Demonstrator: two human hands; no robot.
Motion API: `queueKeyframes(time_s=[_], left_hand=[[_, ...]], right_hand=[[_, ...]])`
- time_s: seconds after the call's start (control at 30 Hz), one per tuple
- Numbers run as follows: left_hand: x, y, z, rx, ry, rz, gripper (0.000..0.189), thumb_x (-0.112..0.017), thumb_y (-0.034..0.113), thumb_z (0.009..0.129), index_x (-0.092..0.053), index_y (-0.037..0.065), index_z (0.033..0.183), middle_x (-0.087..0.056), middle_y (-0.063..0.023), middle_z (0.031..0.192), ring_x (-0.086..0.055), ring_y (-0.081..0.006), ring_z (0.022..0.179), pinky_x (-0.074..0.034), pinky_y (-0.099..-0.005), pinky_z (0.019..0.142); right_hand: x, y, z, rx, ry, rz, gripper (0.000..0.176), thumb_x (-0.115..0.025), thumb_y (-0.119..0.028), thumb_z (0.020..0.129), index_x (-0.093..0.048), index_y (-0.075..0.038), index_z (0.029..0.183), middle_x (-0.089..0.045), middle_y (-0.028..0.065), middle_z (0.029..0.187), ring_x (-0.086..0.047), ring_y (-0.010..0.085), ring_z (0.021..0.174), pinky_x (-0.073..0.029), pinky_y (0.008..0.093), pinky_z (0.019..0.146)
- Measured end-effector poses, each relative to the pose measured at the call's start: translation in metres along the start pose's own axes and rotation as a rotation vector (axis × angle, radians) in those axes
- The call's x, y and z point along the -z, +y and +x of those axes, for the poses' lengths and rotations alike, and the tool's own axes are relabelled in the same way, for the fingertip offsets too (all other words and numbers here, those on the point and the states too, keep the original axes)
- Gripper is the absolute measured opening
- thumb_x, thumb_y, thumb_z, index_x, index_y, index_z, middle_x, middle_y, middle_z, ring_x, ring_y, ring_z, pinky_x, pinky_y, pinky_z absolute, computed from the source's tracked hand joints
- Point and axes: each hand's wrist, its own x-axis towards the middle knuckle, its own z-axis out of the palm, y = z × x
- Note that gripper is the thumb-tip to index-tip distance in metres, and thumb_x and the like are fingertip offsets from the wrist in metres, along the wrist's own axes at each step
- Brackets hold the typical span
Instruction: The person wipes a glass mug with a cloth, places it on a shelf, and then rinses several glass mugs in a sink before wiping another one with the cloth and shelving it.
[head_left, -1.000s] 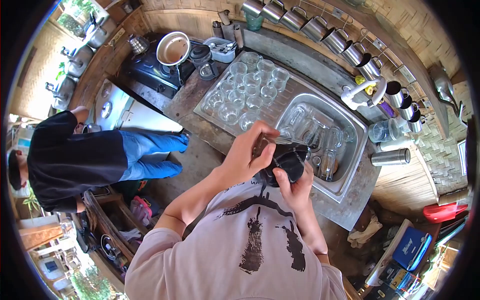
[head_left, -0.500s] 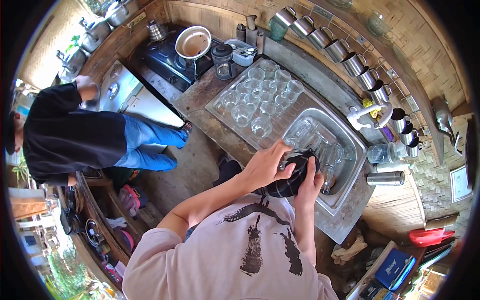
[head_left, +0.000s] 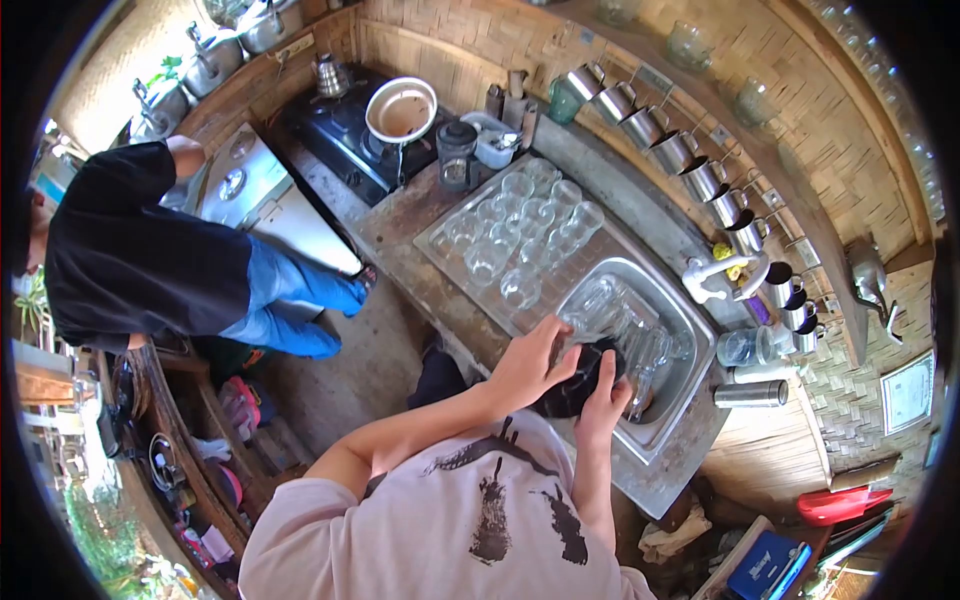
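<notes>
My left hand (head_left: 532, 362) is closed at the left side of a dark checked cloth (head_left: 568, 392), fingers curled over its upper edge. From the other side my right hand (head_left: 602, 400) grips the same bunched cloth, its thumb up along it. Clear glass shows right by my left fingertips, but I cannot tell whether a glass is wrapped in the cloth. Just past my hands is the metal sink (head_left: 672, 425), with several glass mugs (head_left: 650, 335) lying in it. On the ribbed drainboard (head_left: 447, 240) stand several clear glasses (head_left: 520, 286), close together.
A white faucet (head_left: 708, 280) overhangs the sink. Steel mugs (head_left: 676, 152) hang along the wall. A French press (head_left: 457, 155) and a cutlery tub (head_left: 492, 150) stand by the stove (head_left: 345, 125), which holds a pan (head_left: 401, 88). To the left, another person (head_left: 150, 240) stands near a white appliance (head_left: 300, 225).
The view has shifted slightly, so the sink and wall sit a little further left. Both hands remain on the cloth, now turned slightly between them. The other person stays at the left.
</notes>
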Motion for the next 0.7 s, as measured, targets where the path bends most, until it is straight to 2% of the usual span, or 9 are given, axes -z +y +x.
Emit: queueKeyframes(time_s=[0.07,0.17,0.2,0.3,0.33,0.43,0.57,0.6,0.7], left_hand=[[0.004,-0.007,-0.002,-0.081,-0.024,0.114,0.039,-0.067,0.029,0.093,-0.051,0.001,0.115,-0.063,-0.0184,0.102,-0.065,-0.0373,0.090,-0.050,-0.0415,0.073],[0.002,-0.011,-0.004,-0.123,0.134,-0.020,0.040,-0.068,0.030,0.092,-0.052,0.000,0.113,-0.063,-0.0168,0.095,-0.066,-0.0324,0.088,-0.050,-0.0415,0.073],[0.005,-0.008,-0.005,-0.065,0.122,-0.085,0.034,-0.064,0.029,0.096,-0.053,0.002,0.113,-0.062,-0.0116,0.090,-0.066,-0.0219,0.078,-0.050,-0.0369,0.064],[0.016,-0.015,-0.005,0.463,-0.169,-0.612,0.030,-0.056,0.031,0.102,-0.055,0.004,0.115,-0.060,-0.0053,0.084,-0.060,-0.0112,0.065,-0.046,-0.0283,0.053],[0.016,-0.014,-0.004,0.533,-0.190,-0.717,0.035,-0.049,0.036,0.105,-0.053,0.006,0.120,-0.059,-0.0014,0.079,-0.053,-0.0077,0.053,-0.040,-0.0232,0.047],[0.020,-0.008,-0.001,0.686,-0.309,-0.941,0.042,-0.047,0.042,0.105,-0.051,0.005,0.124,-0.057,0.0000,0.074,-0.052,-0.0088,0.050,-0.039,-0.0239,0.045],[0.012,-0.007,-0.002,0.484,-0.245,-0.742,0.042,-0.056,0.035,0.102,-0.050,0.001,0.126,-0.058,-0.0012,0.077,-0.051,-0.0076,0.051,-0.037,-0.0245,0.044],[0.011,-0.012,0.001,0.489,-0.256,-0.593,0.046,-0.065,0.030,0.097,-0.050,-0.002,0.127,-0.063,-0.0076,0.088,-0.063,-0.0142,0.068,-0.049,-0.0285,0.057],[0.007,-0.013,0.004,-0.140,-0.069,-0.065,0.055,-0.072,0.029,0.092,-0.049,-0.004,0.131,-0.066,-0.0151,0.106,-0.067,-0.0230,0.097,-0.052,-0.0338,0.083]], right_hand=[[-0.004,0.001,0.006,-0.144,0.016,0.133,0.029,-0.067,-0.031,0.096,-0.066,-0.003,0.091,-0.067,0.0002,0.087,-0.062,0.0093,0.079,-0.049,0.0261,0.069],[-0.004,0.008,0.007,-0.076,-0.069,0.041,0.029,-0.067,-0.030,0.096,-0.068,-0.001,0.095,-0.067,0.0005,0.089,-0.061,0.0077,0.080,-0.049,0.0246,0.070],[-0.010,0.003,0.003,0.003,-0.052,0.009,0.028,-0.067,-0.027,0.097,-0.068,0.000,0.092,-0.067,0.0000,0.085,-0.057,0.0044,0.074,-0.046,0.0218,0.063],[0.000,-0.005,0.003,0.201,-0.239,-0.270,0.025,-0.068,-0.022,0.097,-0.068,0.003,0.094,-0.064,-0.0023,0.079,-0.053,0.0044,0.071,-0.045,0.0235,0.062],[0.002,-0.008,0.005,0.270,-0.275,-0.315,0.026,-0.068,-0.022,0.096,-0.069,0.003,0.093,-0.065,-0.0014,0.078,-0.053,0.0051,0.071,-0.045,0.0243,0.062],[0.004,-0.010,0.010,0.375,-0.326,-0.378,0.028,-0.070,-0.024,0.095,-0.069,0.004,0.093,-0.065,0.0002,0.075,-0.053,0.0067,0.069,-0.046,0.0261,0.061],[0.005,-0.011,0.019,0.243,-0.247,-0.289,0.029,-0.069,-0.024,0.096,-0.069,0.004,0.092,-0.065,0.0006,0.076,-0.054,0.0067,0.069,-0.046,0.0254,0.062],[0.005,-0.007,0.024,0.203,-0.219,-0.263,0.029,-0.069,-0.025,0.096,-0.069,0.004,0.092,-0.066,0.0011,0.078,-0.055,0.0067,0.070,-0.046,0.0251,0.063],[0.005,-0.001,0.030,0.016,-0.114,-0.068,0.030,-0.070,-0.026,0.095,-0.069,0.004,0.093,-0.068,0.0024,0.083,-0.059,0.0074,0.073,-0.048,0.0246,0.065]])
